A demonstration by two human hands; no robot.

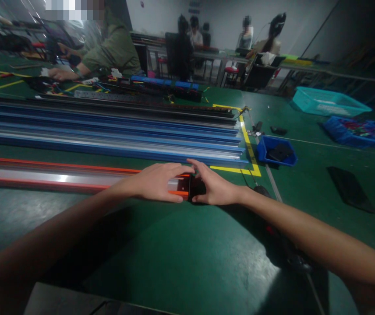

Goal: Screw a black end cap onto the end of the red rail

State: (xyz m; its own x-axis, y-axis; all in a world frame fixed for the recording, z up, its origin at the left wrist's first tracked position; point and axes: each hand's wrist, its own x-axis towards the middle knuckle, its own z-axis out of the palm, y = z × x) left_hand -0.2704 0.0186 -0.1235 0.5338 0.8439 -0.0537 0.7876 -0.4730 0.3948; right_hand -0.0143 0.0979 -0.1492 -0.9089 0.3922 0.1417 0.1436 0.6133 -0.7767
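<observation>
Your left hand (156, 181) lies over the right end of the orange-edged rail (59, 177) at the centre of the frame, thumb at its near edge and the other fingers bent over the far one, so they have hold of it across its width. Your right hand (218, 186) curves round the dark end piece (190, 188) there, thumb and fingers well apart; shadow and your own knuckles hide the contact, so you cannot tell whether they grip it. Your left hand and wrist cover part of the rail, and its other end is cut off by the left edge, as are the blue profiles (108, 135) above it. Below your right forearm, a dark tool (286, 249) on the green desk (174, 245) is half hidden and blurred. The black contents of the blue bin (277, 151), right of centre, are hard to make out.
</observation>
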